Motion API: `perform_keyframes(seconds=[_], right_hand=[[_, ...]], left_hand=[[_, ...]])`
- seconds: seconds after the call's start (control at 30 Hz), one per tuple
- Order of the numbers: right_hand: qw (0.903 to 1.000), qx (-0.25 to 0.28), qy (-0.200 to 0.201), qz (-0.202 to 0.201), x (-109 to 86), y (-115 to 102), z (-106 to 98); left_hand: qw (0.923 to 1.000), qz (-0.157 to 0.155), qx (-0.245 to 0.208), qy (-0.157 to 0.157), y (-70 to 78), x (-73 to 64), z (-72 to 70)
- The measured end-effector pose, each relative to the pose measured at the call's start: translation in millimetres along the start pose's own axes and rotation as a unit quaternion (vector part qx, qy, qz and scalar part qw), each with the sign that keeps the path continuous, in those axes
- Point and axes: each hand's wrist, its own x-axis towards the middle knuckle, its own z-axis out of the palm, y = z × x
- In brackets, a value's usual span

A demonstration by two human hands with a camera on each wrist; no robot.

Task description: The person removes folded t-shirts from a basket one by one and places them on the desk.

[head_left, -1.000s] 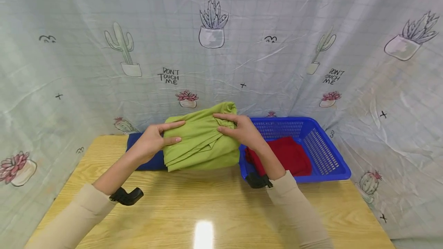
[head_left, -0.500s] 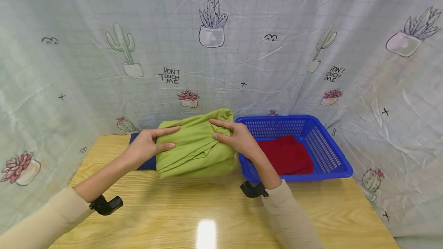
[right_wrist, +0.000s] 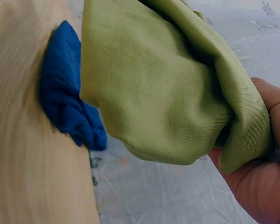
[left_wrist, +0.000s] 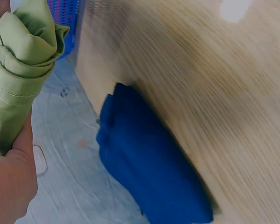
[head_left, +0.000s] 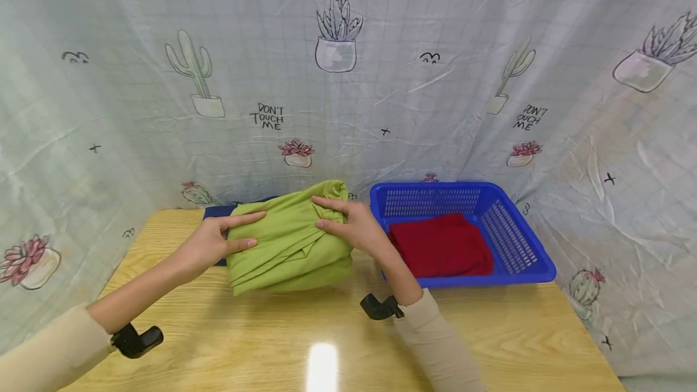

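A folded lime-green garment (head_left: 288,244) is held up between both hands, its lower edge toward the person. My left hand (head_left: 209,244) grips its left end, with the thumb and a finger lying on top and the others hidden beneath. At the right end, my right hand (head_left: 359,225) pinches the bunched fabric the same way. Both wrist views show the green cloth raised above the wooden table. Behind and partly under it in the head view lies a folded dark blue garment (head_left: 215,213), seen whole as a blue bundle (left_wrist: 149,158) in the left wrist view.
A blue plastic basket (head_left: 520,277) with perforated sides stands at the back right of the wooden table (head_left: 261,343). Folded red cloth (head_left: 443,247) lies inside it. A printed curtain (head_left: 337,107) hangs along the table's back edge and both sides.
Both hands have carried the green garment left and slightly nearer the person, away from the basket. More of the red cloth now shows, and the garment covers a different part of the blue one.
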Motion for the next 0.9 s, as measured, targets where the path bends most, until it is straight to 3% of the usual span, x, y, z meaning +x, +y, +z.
perform_keyframes(seconds=[0.23, 0.4, 0.67, 0.77, 0.9], right_hand=[[0.9999, 0.001, 0.004, 0.009, 7.4, 2, 28], [0.9998, 0.011, -0.009, 0.014, 12.7, 5, 56], [0.9989, 0.015, -0.039, 0.018, 13.5, 3, 91], [0.9978, 0.007, -0.061, 0.024, 11.9, 1, 101], [0.9960, -0.010, -0.086, 0.022, 12.1, 0, 114]], left_hand=[[0.9996, -0.018, 0.022, 0.004, -11.3, -9.6, -13.8], [0.9985, -0.020, 0.048, 0.015, -27.5, -18.7, -24.3], [0.9997, -0.026, -0.001, -0.001, -62.1, -36.6, -39.9], [0.9997, -0.020, -0.009, -0.008, -74.1, -42.5, -45.2], [0.9991, -0.037, -0.011, -0.017, -88.1, -50.1, -51.3]])
